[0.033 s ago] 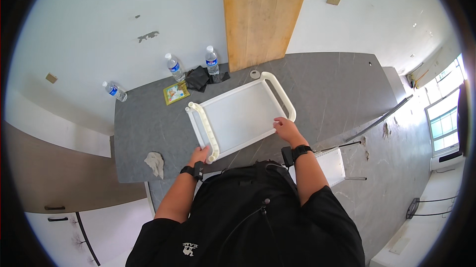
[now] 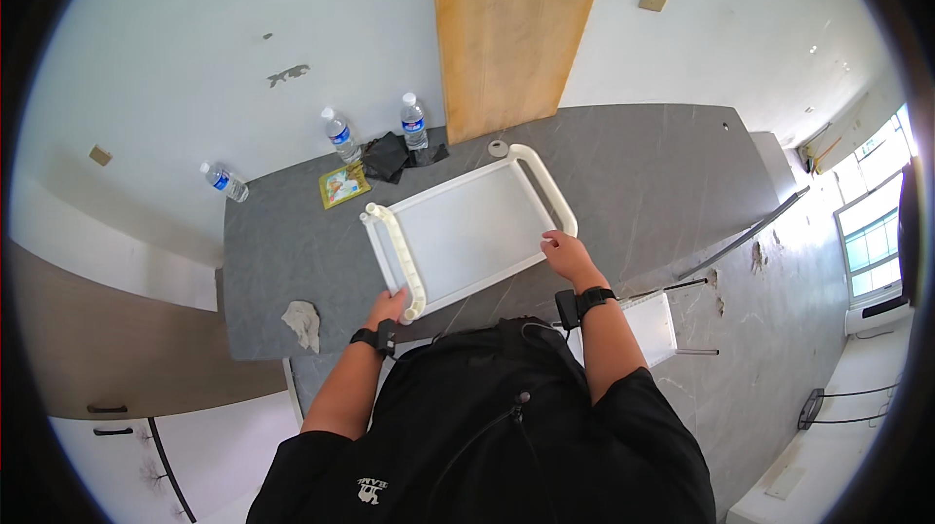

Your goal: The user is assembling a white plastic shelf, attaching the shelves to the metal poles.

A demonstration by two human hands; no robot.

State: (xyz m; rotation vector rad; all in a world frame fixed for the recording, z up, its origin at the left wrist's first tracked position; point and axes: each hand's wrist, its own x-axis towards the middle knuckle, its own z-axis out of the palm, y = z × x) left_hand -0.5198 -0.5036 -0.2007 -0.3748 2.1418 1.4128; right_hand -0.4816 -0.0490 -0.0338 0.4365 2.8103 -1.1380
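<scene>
A white plastic tray (image 2: 472, 232) with a raised rim lies at a slant over the near part of the grey counter. A cream, ribbed handle bar (image 2: 402, 261) runs along its left end, and a looped cream handle (image 2: 557, 195) stands at its right end. My left hand (image 2: 388, 306) is closed on the tray's near left corner, beside the lower end of the ribbed bar; its fingertips are hidden. My right hand (image 2: 569, 257) has its fingers curled over the near right corner, by the foot of the looped handle.
Along the counter's (image 2: 662, 173) back stand water bottles (image 2: 414, 122), a black plastic bag (image 2: 387, 158), a yellow-green packet (image 2: 344, 185) and a leaning wooden board (image 2: 516, 47). A grey rag (image 2: 303, 323) lies at the left. A white panel with metal legs (image 2: 651, 329) is below, right.
</scene>
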